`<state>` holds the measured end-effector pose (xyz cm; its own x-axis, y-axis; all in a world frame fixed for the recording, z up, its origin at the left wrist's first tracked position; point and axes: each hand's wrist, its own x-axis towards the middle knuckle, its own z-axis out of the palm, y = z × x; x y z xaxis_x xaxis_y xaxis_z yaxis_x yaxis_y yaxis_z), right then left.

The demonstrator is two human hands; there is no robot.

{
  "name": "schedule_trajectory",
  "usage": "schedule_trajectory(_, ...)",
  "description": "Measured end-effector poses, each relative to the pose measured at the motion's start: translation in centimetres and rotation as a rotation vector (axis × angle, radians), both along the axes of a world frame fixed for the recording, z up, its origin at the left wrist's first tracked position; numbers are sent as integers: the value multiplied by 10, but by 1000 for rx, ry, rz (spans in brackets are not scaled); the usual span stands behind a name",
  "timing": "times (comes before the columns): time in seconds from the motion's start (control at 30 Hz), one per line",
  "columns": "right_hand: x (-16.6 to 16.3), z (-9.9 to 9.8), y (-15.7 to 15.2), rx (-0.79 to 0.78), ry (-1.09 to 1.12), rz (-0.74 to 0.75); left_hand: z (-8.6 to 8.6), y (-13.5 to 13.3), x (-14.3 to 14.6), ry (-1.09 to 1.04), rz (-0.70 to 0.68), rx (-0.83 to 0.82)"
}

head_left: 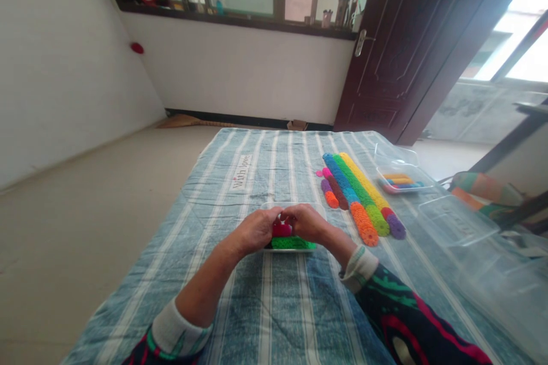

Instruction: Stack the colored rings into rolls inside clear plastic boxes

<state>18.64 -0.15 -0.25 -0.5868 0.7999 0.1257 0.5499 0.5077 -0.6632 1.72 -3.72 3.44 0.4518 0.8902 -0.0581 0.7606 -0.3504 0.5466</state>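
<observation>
Close in front of me on the table sits a small clear plastic box (315, 209). A row of green notched discs (293, 243) lies along its near side. Above the green row is a short row of pinkish-red discs (281, 230), gripped from its two ends by my hands. My left hand (258, 229) is closed at the left end, thumb and fingertips pressed together. From the right, my right hand (306, 221) bends its fingers down over the other end. My fingers hide much of the box's inside.
Long rows of coloured notched discs (357, 194) lie to the right on the striped tablecloth (205, 205). Beyond them stands a clear box (402, 187) with coloured rods inside. More clear plastic containers (458, 221) line the right edge. A dark red door (394, 28) is behind.
</observation>
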Motion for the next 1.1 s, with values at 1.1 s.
schedule_trajectory(1.1,72,26,151,284,-622,-325,-19,0,-10,80,70,-34)
